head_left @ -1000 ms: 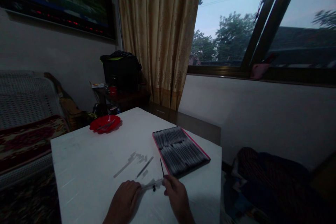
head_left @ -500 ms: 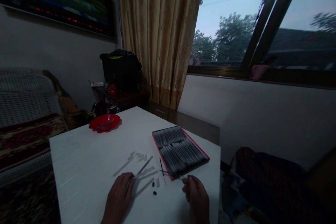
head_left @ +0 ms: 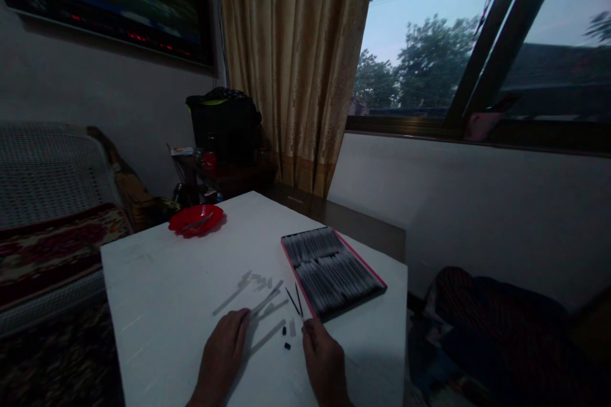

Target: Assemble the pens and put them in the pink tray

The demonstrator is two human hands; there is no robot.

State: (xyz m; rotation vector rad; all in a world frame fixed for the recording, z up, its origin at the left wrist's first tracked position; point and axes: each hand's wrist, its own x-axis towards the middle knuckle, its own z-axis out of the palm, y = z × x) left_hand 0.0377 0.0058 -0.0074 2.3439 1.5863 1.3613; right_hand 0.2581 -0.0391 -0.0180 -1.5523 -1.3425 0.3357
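My left hand (head_left: 223, 346) is closed at the front of the white table (head_left: 157, 305), a slender grey strip (head_left: 268, 297) reaching out from its fingertips. More pale grey strips (head_left: 268, 337) lie flat beside that hand. My right hand (head_left: 322, 356) is closed in a pinch at the near corner of a pink-edged flat case (head_left: 334, 273). From its fingertips, two slender dark-tipped sticks (head_left: 294, 301) with light lower ends point away in a V. Whether both are gripped, I cannot tell. Two small black pieces (head_left: 285, 338) sit between my hands.
Rows of slender grey and black sticks fill the case. Short pale pieces (head_left: 255, 280) are scattered farther up the table. A red scalloped dish (head_left: 195, 221) holding thin items stands at the far left corner. Behind are a wicker seat (head_left: 52, 172) and a curtain (head_left: 291, 63).
My right hand has moved left, from the case's near edge toward the table's middle. The dark sticks, crossed before, now form a V. My left hand stays almost in place; the view has shifted slightly.
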